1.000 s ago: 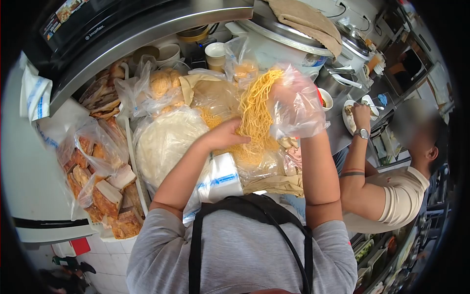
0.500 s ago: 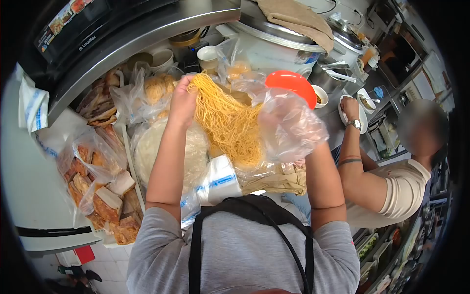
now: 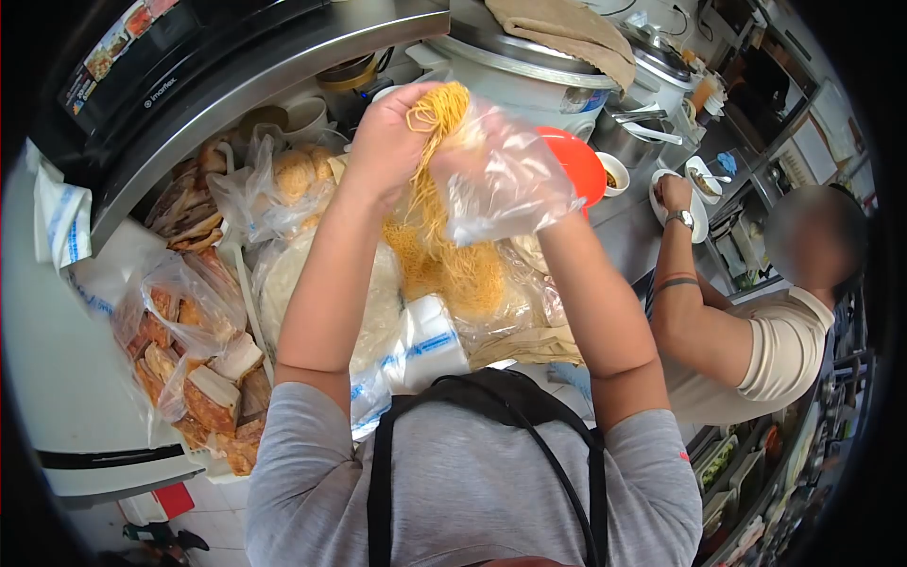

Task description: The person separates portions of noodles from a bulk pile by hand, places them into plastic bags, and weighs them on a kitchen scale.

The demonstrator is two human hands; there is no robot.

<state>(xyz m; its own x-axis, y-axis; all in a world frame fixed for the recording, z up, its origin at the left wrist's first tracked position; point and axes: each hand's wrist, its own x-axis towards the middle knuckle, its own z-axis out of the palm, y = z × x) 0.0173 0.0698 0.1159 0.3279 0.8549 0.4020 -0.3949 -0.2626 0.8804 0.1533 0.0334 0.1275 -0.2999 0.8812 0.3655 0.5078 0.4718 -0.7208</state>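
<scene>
Two hands at work, raised over the middle of the spread. Bare left hand (image 3: 385, 142) closed around one bunch of thin yellow noodles (image 3: 440, 111), its top looped over beside the fingers, strands hanging below. Right hand (image 3: 489, 163) inside one loose, clear plastic bag (image 3: 515, 194), up against the bunch from the right; how far those fingers close, and whether they grip, I cannot tell through the film. Beneath: one low heap of yellow noodles (image 3: 472, 283) on clear plastic. One pale, rounded bundle in clear film (image 3: 283, 288) lies left of it; one white plastic bag with blue print (image 3: 422, 340) sits on the near side. To the right, one round red plate (image 3: 584, 168) and, just beside it, one small white bowl of dark sauce (image 3: 616, 192). Edges: one long steel shelf lip (image 3: 283, 71) bounds the far left; one white plastic rim (image 3: 250, 307) divides browned meat chunks (image 3: 213, 397) from the bundle. Left side crowded; a bare strip of grey steel counter (image 3: 631, 227) opens on the right, toward one co-worker's hand (image 3: 675, 192).
</scene>
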